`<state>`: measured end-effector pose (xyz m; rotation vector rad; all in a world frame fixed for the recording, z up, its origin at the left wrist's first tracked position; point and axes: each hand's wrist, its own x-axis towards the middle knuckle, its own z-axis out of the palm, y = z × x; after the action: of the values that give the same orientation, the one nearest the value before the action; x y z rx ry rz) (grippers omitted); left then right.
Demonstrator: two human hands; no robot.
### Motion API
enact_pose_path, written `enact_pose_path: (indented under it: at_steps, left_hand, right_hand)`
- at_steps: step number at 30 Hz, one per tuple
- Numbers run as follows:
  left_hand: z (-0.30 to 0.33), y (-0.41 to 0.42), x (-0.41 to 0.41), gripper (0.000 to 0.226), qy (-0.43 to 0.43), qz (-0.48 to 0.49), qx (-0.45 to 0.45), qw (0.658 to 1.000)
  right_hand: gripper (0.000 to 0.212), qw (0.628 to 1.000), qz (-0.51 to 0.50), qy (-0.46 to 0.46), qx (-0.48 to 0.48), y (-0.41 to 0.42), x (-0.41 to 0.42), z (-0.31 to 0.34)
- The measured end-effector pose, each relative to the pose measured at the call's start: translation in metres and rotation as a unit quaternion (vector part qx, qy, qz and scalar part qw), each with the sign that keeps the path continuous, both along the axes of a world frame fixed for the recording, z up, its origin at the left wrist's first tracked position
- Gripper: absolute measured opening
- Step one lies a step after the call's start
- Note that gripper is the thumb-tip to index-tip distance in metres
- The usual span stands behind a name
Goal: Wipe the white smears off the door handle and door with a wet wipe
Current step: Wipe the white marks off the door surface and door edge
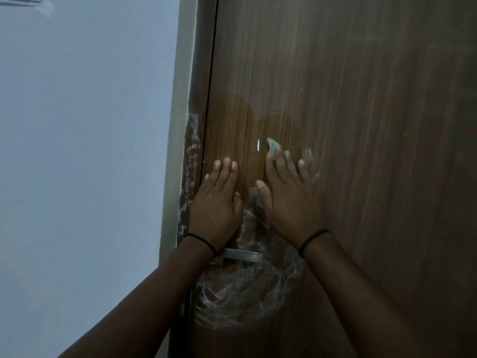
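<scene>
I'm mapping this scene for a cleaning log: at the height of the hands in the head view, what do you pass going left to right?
Pale wall → smeared door frame → left hand flat on the door → right hand pressing the wet wipe under its fingers → bare wooden door.

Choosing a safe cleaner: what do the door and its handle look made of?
Door: wood or wood-look laminate, brown with vertical grain lines, slightly glossy where wet. Door handle: metal by its look, a flat silver-grey lever with a dull, brushed sheen.
</scene>
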<state>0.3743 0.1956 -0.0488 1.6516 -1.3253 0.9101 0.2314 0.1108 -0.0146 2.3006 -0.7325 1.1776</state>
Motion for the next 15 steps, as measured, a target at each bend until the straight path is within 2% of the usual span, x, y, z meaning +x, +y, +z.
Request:
enact_pose_path:
  at_steps: [3, 7, 9, 12, 15]
  left_hand:
    - [0.001, 0.002, 0.002, 0.059, -0.007, -0.005, 0.005, 1.000]
    - [0.000, 0.000, -0.001, 0.059, -0.002, 0.000, 0.000, 1.000]
    - [-0.001, -0.002, -0.004, 0.059, 0.009, -0.004, -0.008, 1.000]
    - [0.000, -0.001, -0.003, 0.059, 0.011, -0.007, -0.009, 1.000]
    - [0.001, 0.004, -0.001, 0.059, 0.004, -0.011, -0.003, 1.000]
  right_hand:
    - [0.062, 0.999, -0.024, -0.025, 0.012, -0.011, -0.022, -0.013]
    - [0.062, 0.994, -0.036, -0.098, 0.036, -0.015, -0.021, 0.015]
    - [0.065, 0.997, -0.011, -0.068, 0.037, -0.006, -0.010, 0.020]
    - [0.065, 1.000, 0.008, 0.012, 0.018, 0.000, -0.013, -0.005]
    - [0.062, 0.999, -0.024, -0.009, 0.026, -0.012, -0.036, -0.024]
